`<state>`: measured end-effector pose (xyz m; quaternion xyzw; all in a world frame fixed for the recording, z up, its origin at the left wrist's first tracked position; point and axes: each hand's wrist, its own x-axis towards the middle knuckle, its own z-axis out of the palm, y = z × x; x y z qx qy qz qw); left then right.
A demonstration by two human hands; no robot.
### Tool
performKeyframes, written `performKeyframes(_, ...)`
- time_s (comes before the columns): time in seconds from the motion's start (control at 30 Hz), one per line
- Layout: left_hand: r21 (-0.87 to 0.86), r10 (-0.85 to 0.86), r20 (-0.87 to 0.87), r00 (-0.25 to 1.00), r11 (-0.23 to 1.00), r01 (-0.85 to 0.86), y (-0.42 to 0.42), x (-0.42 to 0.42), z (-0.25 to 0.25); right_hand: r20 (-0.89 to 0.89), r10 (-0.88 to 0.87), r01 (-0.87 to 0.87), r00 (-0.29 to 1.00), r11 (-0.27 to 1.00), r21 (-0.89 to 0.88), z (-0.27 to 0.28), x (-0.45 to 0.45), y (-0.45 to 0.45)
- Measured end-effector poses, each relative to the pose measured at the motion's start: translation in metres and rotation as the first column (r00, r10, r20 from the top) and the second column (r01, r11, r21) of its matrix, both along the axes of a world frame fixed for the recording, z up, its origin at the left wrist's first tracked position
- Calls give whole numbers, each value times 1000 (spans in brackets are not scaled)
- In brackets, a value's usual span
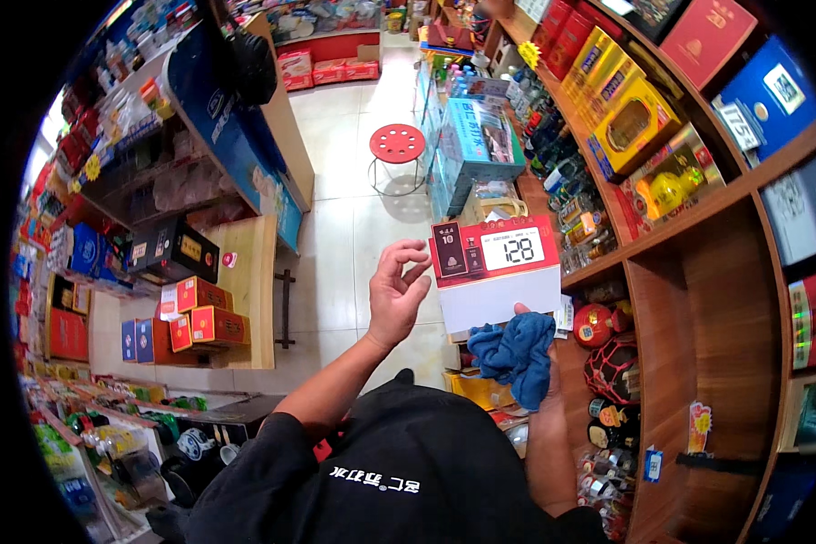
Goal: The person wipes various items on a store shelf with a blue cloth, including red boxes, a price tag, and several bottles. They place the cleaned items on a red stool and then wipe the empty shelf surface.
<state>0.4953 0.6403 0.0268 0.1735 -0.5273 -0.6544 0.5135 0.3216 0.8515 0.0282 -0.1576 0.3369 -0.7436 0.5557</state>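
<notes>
My right hand [553, 370] grips a crumpled blue cloth [515, 350] together with a price card [496, 299]. The thumb tip shows at the card's lower edge; the cloth hides most of the fingers. Red print, a picture of a dark bottle box and large digits fill the card's upper half, while its lower half is plain white. My left hand [398, 292] is raised just beside the card's left edge, fingers curled and apart, with nothing seen in it. Whether a fingertip touches the card is hard to tell.
Wooden shelving [697, 340] with boxed and bottled goods rises on the right. A glass counter carries a light-blue carton [472, 139]. Ahead on the tiled floor stands a red stool [397, 144]. To the left, red cartons [221, 325] sit by a wooden table [264, 292].
</notes>
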Motion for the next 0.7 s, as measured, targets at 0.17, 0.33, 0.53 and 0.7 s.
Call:
performKeyframes(0.17, 410, -138, -65, 988, 899, 152, 1, 7, -8, 13, 0, -1, 1000, 998, 60, -2, 0, -8)
performKeyframes(0.33, 460, -169, 9, 986, 876, 146, 14, 8, -12, 104, 11, -12, 994, 1000, 9, 1, 4, 0)
performKeyframes(0.53, 476, -278, 67, 958, 853, 214, 40, -4, -1, -101, -70, 72, 992, 997, 16, -10, 1, 45)
performKeyframes(0.7, 478, -360, 86, 929, 833, 279, 72, -10, -3, -81, -110, 112, 991, 994, 10, -1, 5, 84)
